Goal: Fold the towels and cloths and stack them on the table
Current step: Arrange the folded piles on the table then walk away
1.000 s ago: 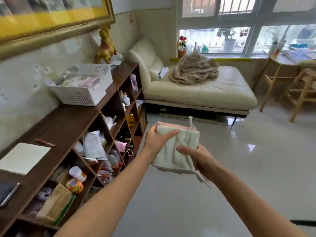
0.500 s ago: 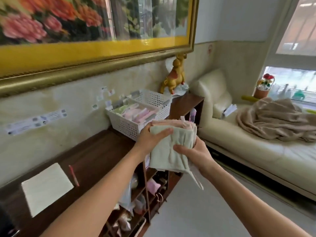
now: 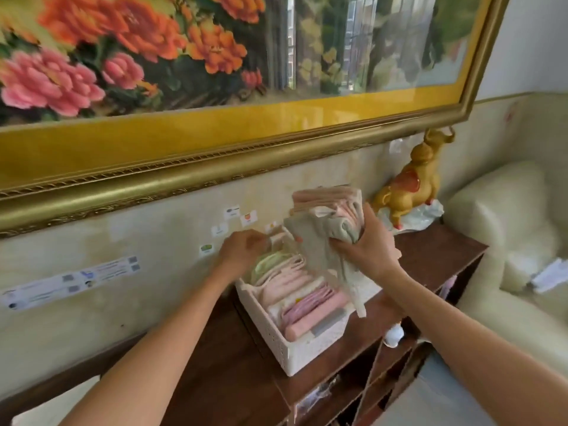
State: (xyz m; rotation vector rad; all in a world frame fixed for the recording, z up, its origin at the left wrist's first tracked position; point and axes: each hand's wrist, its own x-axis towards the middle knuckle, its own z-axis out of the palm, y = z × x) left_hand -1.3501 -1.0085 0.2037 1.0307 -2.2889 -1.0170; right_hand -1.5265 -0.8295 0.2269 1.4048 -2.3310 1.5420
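A: Wood-topped shelf unit (image 3: 436, 259) under a big framed flower painting (image 3: 215, 87), serving as the counter. White basket (image 3: 295, 352) sits on it, already packed with folded cloths (image 3: 295, 290) standing on edge in a row.

B: Hands?

A: Right hand (image 3: 365, 244) has its grip curled around a bundle of folded cloths (image 3: 325, 216), thumb across the near face. Held in the air over the basket's far end. Left hand (image 3: 242, 253) is down at the basket's far end, fingers curled in among the cloths; blurred, so can't tell whether it grips one or just parts them.

B: Step?

A: Looks like stowing: folding done, bundle going in. Left probably opening a gap.

B: Orientation?

A: Bundle is on edge, folded edges up, long axis roughly vertical, tilted slightly right. One loose tail (image 3: 356, 290) hangs down past the basket rim.

B: Next move?

A: Lower it into the slot, matching the row's on-edge alignment. Tuck that tail or it could snag the rim.
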